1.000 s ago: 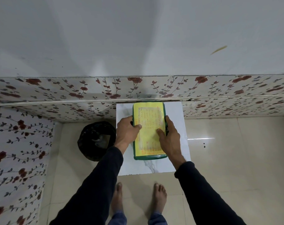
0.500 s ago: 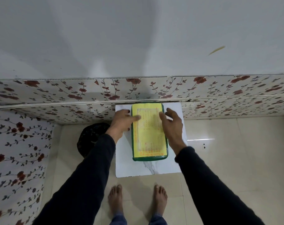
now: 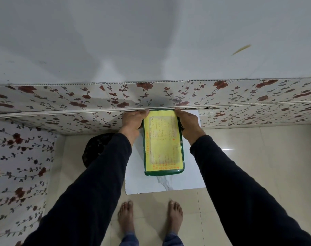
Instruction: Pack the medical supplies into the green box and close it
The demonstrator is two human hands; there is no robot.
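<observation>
The green box is lying shut on the white desk, yellow label up; both hands have been sliding from its middle to the far corners, so the lid is probably being pressed home (closing nearly done); the left hand and right hand are gripping its far sides; latches, contents and label print are not showing clearly.

Box on table ctr; hands L/R at far end
</observation>
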